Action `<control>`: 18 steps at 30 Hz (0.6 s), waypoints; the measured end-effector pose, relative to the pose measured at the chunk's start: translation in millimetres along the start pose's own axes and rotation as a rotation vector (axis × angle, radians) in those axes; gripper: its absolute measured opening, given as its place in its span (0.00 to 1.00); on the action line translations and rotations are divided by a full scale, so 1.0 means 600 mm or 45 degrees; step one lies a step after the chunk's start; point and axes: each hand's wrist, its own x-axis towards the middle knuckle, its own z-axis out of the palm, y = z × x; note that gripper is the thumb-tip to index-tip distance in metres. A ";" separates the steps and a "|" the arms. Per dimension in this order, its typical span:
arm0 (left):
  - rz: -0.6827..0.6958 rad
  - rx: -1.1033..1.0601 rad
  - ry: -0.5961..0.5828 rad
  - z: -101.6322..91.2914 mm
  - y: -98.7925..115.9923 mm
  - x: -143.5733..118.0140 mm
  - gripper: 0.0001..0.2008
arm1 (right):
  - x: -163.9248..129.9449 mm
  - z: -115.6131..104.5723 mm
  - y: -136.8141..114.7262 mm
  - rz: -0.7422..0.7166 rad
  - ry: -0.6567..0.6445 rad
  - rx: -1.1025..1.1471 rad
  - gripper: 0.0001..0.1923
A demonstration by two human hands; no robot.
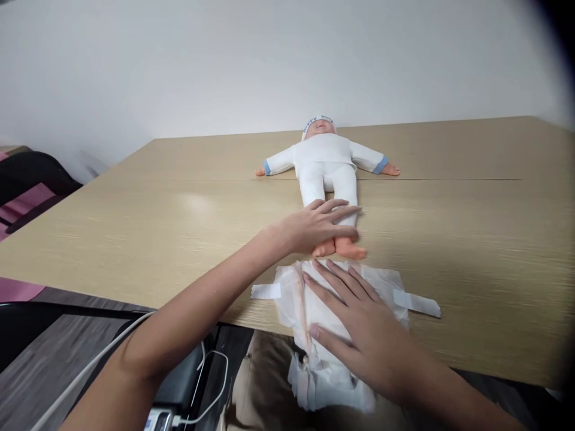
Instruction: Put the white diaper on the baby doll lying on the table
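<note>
A baby doll [326, 152] in white clothes with blue cuffs and a white cap lies on its back, feet toward me. Across its lower legs rests my left hand [321, 226], fingers extended and spread, covering part of the shins. Nearer to me an unfolded white diaper [287, 305] lies at the table's front edge, its tape tabs stretched out to both sides and its near end hanging over the edge. My right hand [359, 323] is laid on the diaper with fingers stretched out, hiding much of its middle.
The wooden table [202, 239] reaches back to a pale wall [224, 60]. Black chairs with pink cloth [33, 200] stand at the left. A white cable [94, 365] runs past my left forearm, beside a small white device [158, 419] below the table edge.
</note>
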 end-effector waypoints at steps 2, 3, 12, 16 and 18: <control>0.060 -0.062 0.072 0.000 -0.005 0.012 0.24 | 0.002 -0.003 0.007 -0.018 -0.040 0.020 0.41; 0.086 -0.100 0.098 -0.003 -0.008 0.019 0.19 | 0.004 -0.004 0.011 -0.029 -0.060 0.028 0.41; 0.235 -0.599 0.296 -0.097 -0.071 0.084 0.16 | 0.065 -0.004 0.078 -0.097 -0.019 -0.013 0.39; 0.106 -0.752 0.443 -0.139 -0.106 0.078 0.18 | 0.129 -0.004 0.124 -0.090 0.008 -0.100 0.36; 0.037 -0.790 0.507 -0.148 -0.118 0.072 0.19 | 0.169 -0.006 0.153 -0.092 0.028 -0.141 0.37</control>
